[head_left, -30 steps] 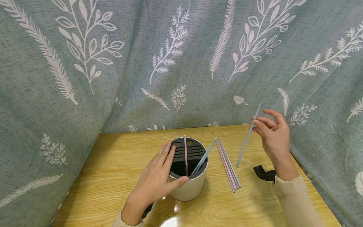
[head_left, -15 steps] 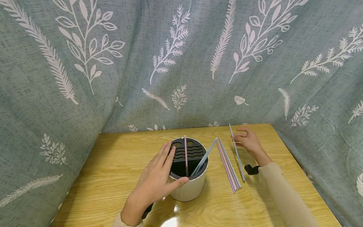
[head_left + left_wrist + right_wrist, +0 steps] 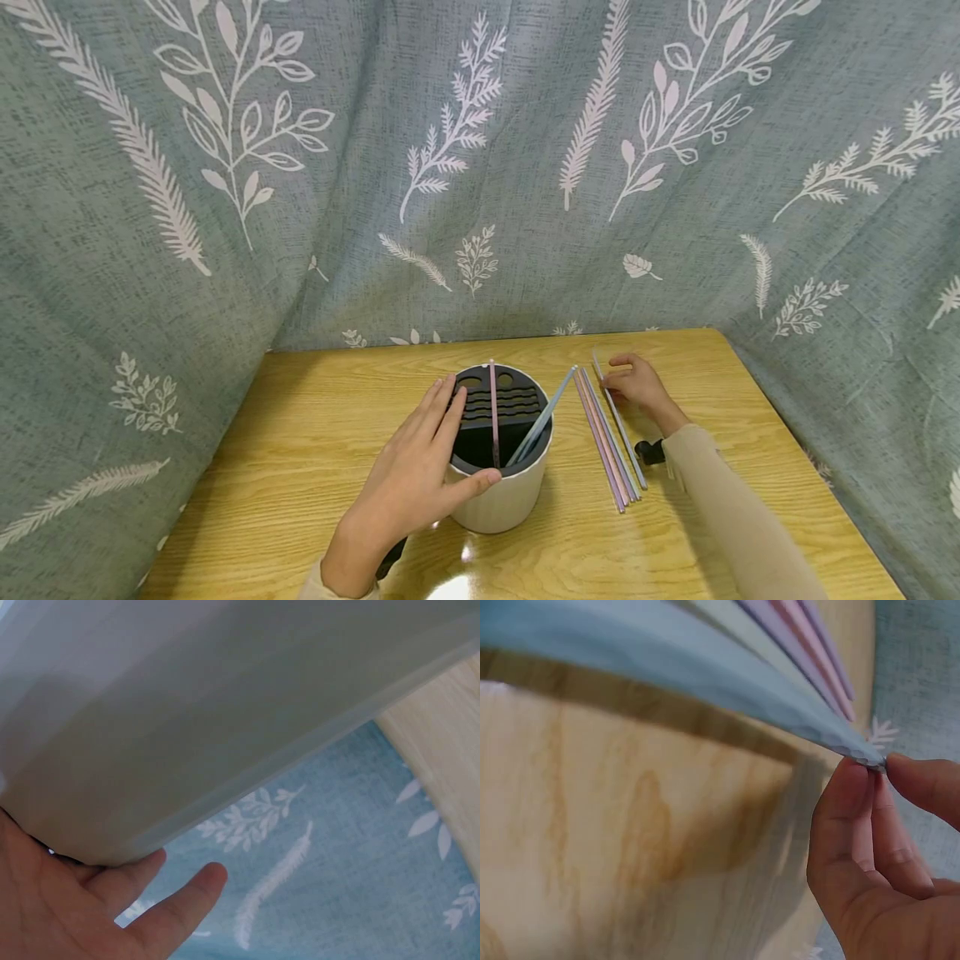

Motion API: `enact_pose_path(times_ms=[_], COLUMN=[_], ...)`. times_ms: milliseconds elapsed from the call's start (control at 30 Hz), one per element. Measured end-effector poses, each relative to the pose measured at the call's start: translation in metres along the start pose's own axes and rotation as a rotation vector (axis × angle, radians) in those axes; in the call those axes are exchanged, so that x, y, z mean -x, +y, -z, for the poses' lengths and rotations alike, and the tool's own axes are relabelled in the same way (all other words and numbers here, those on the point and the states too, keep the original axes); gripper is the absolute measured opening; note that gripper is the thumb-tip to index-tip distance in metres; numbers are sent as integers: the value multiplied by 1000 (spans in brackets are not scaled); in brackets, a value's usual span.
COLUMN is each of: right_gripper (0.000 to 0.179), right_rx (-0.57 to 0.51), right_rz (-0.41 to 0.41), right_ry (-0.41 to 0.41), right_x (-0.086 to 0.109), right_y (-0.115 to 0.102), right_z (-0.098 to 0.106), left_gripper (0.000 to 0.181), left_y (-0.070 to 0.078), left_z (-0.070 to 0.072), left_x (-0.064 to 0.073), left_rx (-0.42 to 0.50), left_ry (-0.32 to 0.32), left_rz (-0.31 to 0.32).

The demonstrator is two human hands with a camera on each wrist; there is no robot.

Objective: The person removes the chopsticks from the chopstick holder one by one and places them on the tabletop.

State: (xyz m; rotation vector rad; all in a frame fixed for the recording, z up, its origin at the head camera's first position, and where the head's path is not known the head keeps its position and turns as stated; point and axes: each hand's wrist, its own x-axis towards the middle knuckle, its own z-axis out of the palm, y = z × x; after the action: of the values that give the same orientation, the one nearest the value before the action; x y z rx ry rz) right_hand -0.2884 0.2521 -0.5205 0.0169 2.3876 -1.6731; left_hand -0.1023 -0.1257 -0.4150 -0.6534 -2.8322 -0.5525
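Note:
In the head view my right hand [image 3: 643,392] pinches a pale blue chopstick [image 3: 620,433] near its far end, between thumb and fingertips. This chopstick lies low over the table beside a row of pastel chopsticks [image 3: 603,442]. The right wrist view shows the pinched blue chopstick [image 3: 727,686] with a faceted surface. My left hand [image 3: 408,475], fingers extended, rests against the left side and rim of a white utensil holder [image 3: 498,504] with a black slotted top. A pink chopstick [image 3: 494,417] and blue chopsticks [image 3: 542,423] stand in the holder's front opening.
A wooden table [image 3: 300,450] carries everything. Patterned grey-green fabric [image 3: 420,167] closes off the back and both sides. A black strap piece [image 3: 648,452] sits at my right wrist.
My right hand has brought the blue chopstick down and to the left, from held up above the table to beside the row. The left hand has stayed on the holder.

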Motion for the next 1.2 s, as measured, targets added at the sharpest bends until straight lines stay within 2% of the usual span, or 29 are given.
enact_pose_path(times_ms=[367, 500, 600, 767, 967, 1067, 1200], right_gripper=[47, 46, 44, 38, 35, 37, 39], right_rx=[27, 13, -25, -146, -312, -344, -369], right_rz=[-28, 23, 132, 366, 649, 726, 765], right_ry=[-2, 25, 53, 82, 8, -29, -58], right_x=[2, 11, 28, 71, 120, 135, 146], right_y=[1, -6, -19, -58, -95, -104, -110], right_z=[-2, -2, -5, -22, -48, -60, -74], left_gripper=[102, 102, 101, 102, 102, 102, 103], left_y=[1, 1, 1, 1, 0, 1, 1], left_z=[1, 0, 0, 0, -1, -1, 0], left_x=[0, -1, -1, -1, 0, 0, 0], left_rx=[3, 0, -1, -1, -4, -7, -7], left_ry=[14, 16, 23, 26, 37, 39, 32], left_rz=[-10, -20, -26, -21, -18, -17, -13])
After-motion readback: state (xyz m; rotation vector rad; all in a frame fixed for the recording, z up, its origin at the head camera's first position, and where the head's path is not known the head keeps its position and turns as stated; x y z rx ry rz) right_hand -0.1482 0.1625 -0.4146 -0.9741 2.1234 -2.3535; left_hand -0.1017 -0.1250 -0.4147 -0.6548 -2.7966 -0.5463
